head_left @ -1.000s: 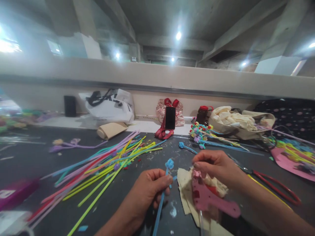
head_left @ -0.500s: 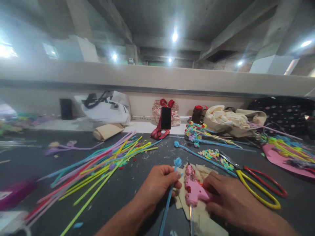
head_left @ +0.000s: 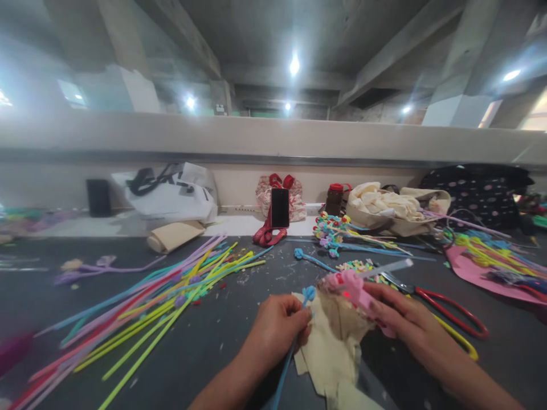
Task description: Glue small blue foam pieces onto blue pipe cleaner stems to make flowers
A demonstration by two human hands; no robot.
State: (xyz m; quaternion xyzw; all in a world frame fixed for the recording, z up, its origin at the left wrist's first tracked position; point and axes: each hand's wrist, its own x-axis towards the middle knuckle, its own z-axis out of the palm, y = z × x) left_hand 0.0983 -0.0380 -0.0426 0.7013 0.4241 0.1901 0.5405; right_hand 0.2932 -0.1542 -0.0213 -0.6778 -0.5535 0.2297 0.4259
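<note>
My left hand (head_left: 277, 327) pinches a blue pipe cleaner stem just below its small curled blue head (head_left: 308, 293). A pink glue gun (head_left: 351, 289) is in my right hand (head_left: 404, 319), lifted over the table, its tip pointing left toward the blue head and a clear glue stick jutting out to the upper right. Tip and blue head look close but apart. Beneath the gun lies a crumpled beige cloth or paper (head_left: 331, 347). Another blue stem with a curled end (head_left: 298, 254) rests behind.
Colourful pipe cleaners (head_left: 171, 307) spread across the left. Scissors (head_left: 453, 313) lie right of my right hand, near small cut pieces (head_left: 359, 266). A phone (head_left: 280, 208) stands at the back, between a white bag (head_left: 171, 193) and a red-capped bottle (head_left: 335, 200).
My right hand has picked the glue gun up off the beige sheet and turned its tip leftward. My left hand still holds the blue stem. The view has shifted slightly.
</note>
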